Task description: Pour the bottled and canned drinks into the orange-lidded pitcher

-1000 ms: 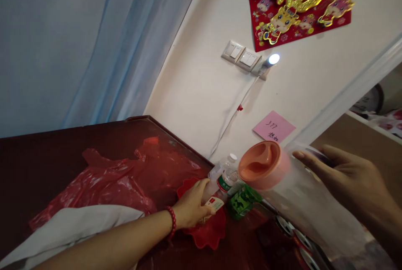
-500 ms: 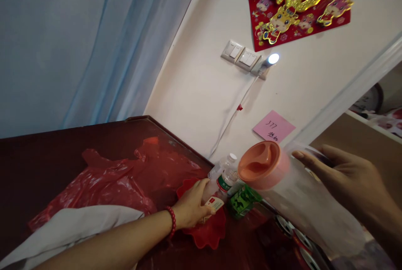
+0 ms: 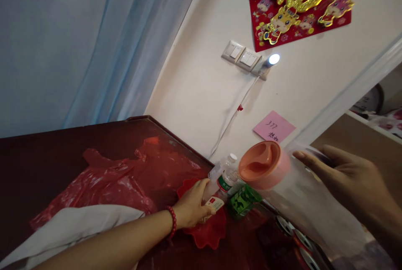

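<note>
My left hand (image 3: 191, 208), with a red bead bracelet at the wrist, is wrapped round a clear plastic bottle (image 3: 215, 193) with a green and cream label. The bottle leans a little over a red scalloped dish (image 3: 205, 234), and its mouth looks uncapped. My right hand (image 3: 348, 173) grips the handle of a cloudy plastic pitcher (image 3: 310, 207) with an orange lid. The pitcher is tipped to the left, its lid close to the bottle's mouth. I cannot make out any liquid flowing between them.
Behind the held bottle stands a white-capped bottle (image 3: 230, 160); a green packet (image 3: 241, 201) sits beside it. Several cans (image 3: 303, 240) are under the pitcher. A red plastic bag (image 3: 116, 182) and white cloth (image 3: 78, 224) lie left on the dark table. A cord (image 3: 224, 129) hangs down the wall.
</note>
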`<state>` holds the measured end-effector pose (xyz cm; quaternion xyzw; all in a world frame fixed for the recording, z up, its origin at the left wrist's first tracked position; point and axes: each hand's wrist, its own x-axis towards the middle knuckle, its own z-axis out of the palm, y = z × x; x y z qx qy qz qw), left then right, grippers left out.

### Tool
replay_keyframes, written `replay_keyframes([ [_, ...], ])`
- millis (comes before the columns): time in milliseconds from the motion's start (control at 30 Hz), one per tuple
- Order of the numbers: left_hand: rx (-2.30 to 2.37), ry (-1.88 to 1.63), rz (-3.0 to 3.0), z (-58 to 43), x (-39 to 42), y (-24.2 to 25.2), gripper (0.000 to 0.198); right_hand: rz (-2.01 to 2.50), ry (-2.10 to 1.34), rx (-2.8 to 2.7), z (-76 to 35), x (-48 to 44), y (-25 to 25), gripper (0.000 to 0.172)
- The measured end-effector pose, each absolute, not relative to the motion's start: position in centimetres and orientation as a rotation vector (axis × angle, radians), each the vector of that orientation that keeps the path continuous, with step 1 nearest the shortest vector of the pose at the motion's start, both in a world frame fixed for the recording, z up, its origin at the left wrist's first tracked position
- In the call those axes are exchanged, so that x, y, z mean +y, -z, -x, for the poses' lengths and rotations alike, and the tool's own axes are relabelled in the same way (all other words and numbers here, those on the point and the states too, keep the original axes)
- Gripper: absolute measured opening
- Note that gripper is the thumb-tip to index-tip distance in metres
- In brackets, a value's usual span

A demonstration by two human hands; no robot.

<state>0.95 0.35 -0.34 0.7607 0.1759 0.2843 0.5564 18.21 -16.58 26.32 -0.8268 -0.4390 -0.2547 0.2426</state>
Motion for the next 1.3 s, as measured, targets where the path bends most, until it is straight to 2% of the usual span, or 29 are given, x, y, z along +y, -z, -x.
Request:
replay_keyframes([
  [267,0.403,-0.665,-1.782,-1.00,0.38,0.33,0.072,2.245,0.691,-1.219,-18.05,-16.46,-26.33,0.064],
  [500,0.394,-0.628,-1.704,-1.13,0.10,0.54,0.074,2.262,0.689,-1.191,-18.20,-16.55,-26.27,0.069],
  [1300,0.404,-0.653,-1.721,-1.04,0.12,0.44,0.075,2.238,0.693,-1.226,-18.29,-16.49,-25.84,0.062],
])
